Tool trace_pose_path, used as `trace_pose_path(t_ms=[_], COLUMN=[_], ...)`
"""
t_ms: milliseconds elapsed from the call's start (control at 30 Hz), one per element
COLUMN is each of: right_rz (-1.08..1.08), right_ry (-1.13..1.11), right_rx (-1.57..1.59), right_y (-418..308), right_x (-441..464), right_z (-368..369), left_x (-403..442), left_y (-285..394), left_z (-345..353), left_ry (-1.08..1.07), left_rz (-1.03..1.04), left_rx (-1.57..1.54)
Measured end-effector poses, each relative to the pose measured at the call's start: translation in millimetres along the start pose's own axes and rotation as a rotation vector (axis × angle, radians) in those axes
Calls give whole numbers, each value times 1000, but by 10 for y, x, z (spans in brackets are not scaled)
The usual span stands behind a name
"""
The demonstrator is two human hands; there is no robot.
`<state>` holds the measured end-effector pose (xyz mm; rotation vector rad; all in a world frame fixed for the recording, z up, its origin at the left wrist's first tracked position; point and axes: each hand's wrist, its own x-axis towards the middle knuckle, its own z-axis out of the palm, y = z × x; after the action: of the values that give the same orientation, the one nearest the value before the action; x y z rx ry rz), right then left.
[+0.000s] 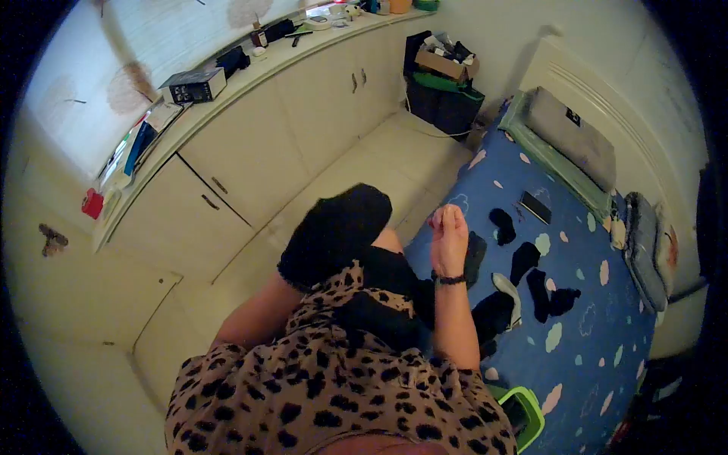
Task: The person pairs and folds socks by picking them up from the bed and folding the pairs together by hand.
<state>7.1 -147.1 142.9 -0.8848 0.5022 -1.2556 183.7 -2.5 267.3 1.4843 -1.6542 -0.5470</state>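
A black fabric piece (pixel 337 235), which looks like a large sock or a sleeve of cloth, covers my left hand from the wrist on. My left forearm (pixel 262 311) runs into its opening; the fingers are hidden. My right hand (pixel 451 235) is raised beside the bed edge with its fingers closed together, a dark band on the wrist. Whether anything is between those fingers cannot be made out. On the bed right of it lie several dark socks, among them a curled one (pixel 501 226) and a longer one (pixel 524 262). A pale cloth (pixel 508 294) lies near them.
A phone (pixel 535 207) lies on the blue cloud-patterned bedsheet (pixel 584 349). At the headboard rests a grey pillow (pixel 572 136). A green-rimmed basket (pixel 531 425) stands near my right side. Along the window runs a cabinet (pixel 250 144); a cardboard box (pixel 446 64) sits in the corner.
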Motion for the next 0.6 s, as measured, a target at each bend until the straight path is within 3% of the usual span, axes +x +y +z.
trace_pose_path(t_ms=[33, 67, 100, 133, 167, 233, 267, 333, 367, 433, 600], right_rz=[2, 3, 3, 27, 27, -490, -481, -78, -80, 294, 478], right_ry=[-4, -5, -3, -49, -56, -108, -106, -347, -341, -331, -337], right_rx=[2, -542, -1087, -1343, -1344, -1229, -1231, -671, -672, -240, -62], right_y=[116, 212, 241, 286, 352, 388, 333, 17, 5, -14, -41], right_x=[43, 69, 53, 12, -3, -107, -148, -206, -205, -208, -213], right_z=[-118, -228, -247, -260, -255, -56, 49, 397, 451, 532, 640], left_x=[66, 61, 65, 69, 53, 38, 29, 23, 46, 97, -4], left_y=[103, -132, -188, -215, -210, -36, 35, -49, -78, 64, -182], left_z=[-113, -129, -105, -81, -66, -87, -97, -63, -55, -81, 8], left_ry=[-28, 145, 149, 178, 192, 157, 105, 95, 97, 35, -33], left_rz=[197, 484, 481, 507, 515, 421, 319, 325, 333, 292, 210], left_rx=[739, 779, 781, 734, 711, 644, 600, 562, 531, 443, 138])
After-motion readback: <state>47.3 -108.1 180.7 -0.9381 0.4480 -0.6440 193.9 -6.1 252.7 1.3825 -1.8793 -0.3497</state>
